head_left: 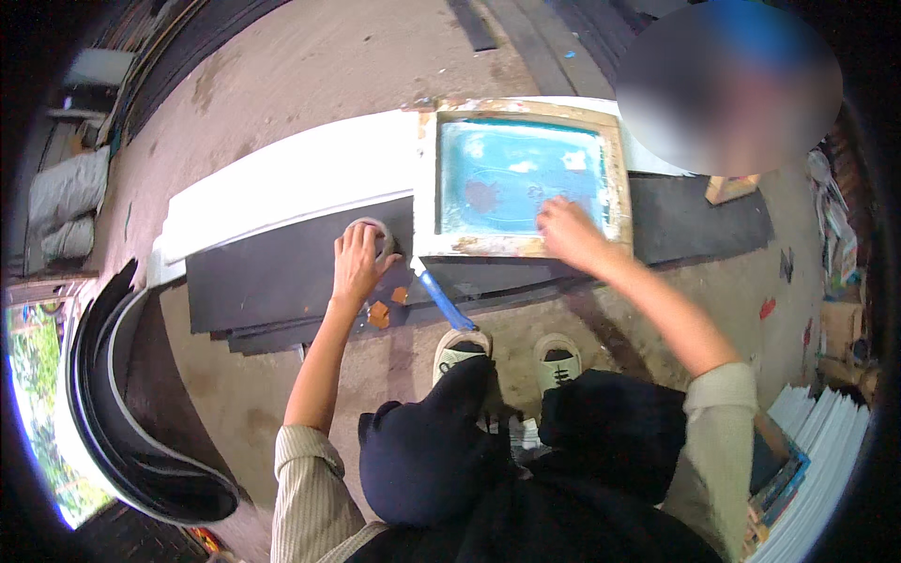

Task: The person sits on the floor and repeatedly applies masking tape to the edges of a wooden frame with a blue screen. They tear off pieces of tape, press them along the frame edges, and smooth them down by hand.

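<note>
Left hand (357, 258), centre: fingers curled around a pale tape roll (386, 236). Right hand (568, 230), right of centre: fingers bunched at the blue mesh of a wood-framed screen (521, 178); whether they pinch anything, cannot tell. Screen: upper centre, over white sheets (300, 178) and black sheets (282, 277); right forearm (662, 305) across its lower right corner. Blue-handled tool (441, 297), below centre. Brown floor (253, 84). Rolled sheeting (99, 394), far left.

I see free rm over the black sheet (253, 291) left of the L hand (357, 265). Betw. it & the wooden frame (425, 178), tight; blue-handled tool (442, 297) blocks nearer side. R hand (571, 233) obstructs frame's lower rt.
</note>
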Tool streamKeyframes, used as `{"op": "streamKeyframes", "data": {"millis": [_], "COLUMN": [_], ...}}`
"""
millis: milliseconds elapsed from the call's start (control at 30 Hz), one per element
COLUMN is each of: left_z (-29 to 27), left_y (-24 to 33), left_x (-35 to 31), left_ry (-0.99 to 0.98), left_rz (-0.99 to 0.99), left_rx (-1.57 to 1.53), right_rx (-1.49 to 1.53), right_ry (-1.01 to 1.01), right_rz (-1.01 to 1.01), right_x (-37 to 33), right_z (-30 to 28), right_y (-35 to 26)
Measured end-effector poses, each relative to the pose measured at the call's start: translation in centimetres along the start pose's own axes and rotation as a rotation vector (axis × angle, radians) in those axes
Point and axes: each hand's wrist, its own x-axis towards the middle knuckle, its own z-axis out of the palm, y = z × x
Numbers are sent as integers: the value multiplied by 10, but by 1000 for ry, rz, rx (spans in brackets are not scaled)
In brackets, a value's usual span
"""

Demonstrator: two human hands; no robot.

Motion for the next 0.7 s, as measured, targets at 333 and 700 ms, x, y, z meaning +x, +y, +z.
{"op": "streamKeyframes", "data": {"millis": [333,700], "left_z": [25,19], "left_y": [45,52], "left_x": [75,97], "left_ry": [-432,-594], "left_rz": [334,329], "left_rx": [-190,-171], "right_rx": [469,555], "right_ry": [-176,-200], "right_rz": [340,322], "right_x": [-97,-93], "right_z": [3,28], "right_y": [108,122]}}
